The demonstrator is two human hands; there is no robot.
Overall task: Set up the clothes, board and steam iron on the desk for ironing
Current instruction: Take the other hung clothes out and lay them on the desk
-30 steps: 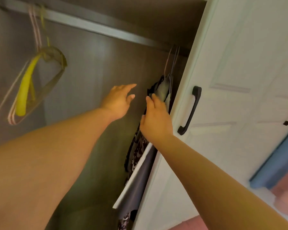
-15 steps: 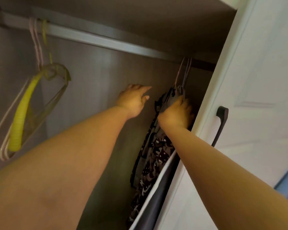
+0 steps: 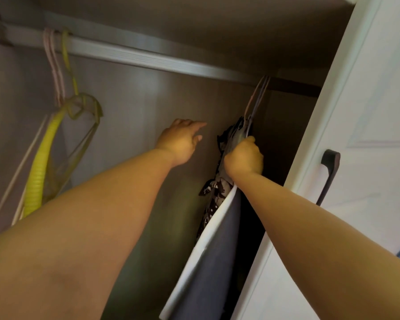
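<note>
Inside the wardrobe, the dark patterned garment (image 3: 219, 188) hanging from the metal rail (image 3: 148, 60) has now been clenched at its hanger by the right hand (image 3: 244, 158), the open-fingered left hand (image 3: 180, 142) hovering beside it, so lifting off is judged imminent.

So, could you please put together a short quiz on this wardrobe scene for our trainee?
1. True or false: the right hand is closed on the patterned garment near its hanger.
2. Which hand is open and holding nothing?
3. The yellow hanger hangs at which end of the rail: A left, B right?

Key: 1 true; 2 the left hand; 3 A.
</note>
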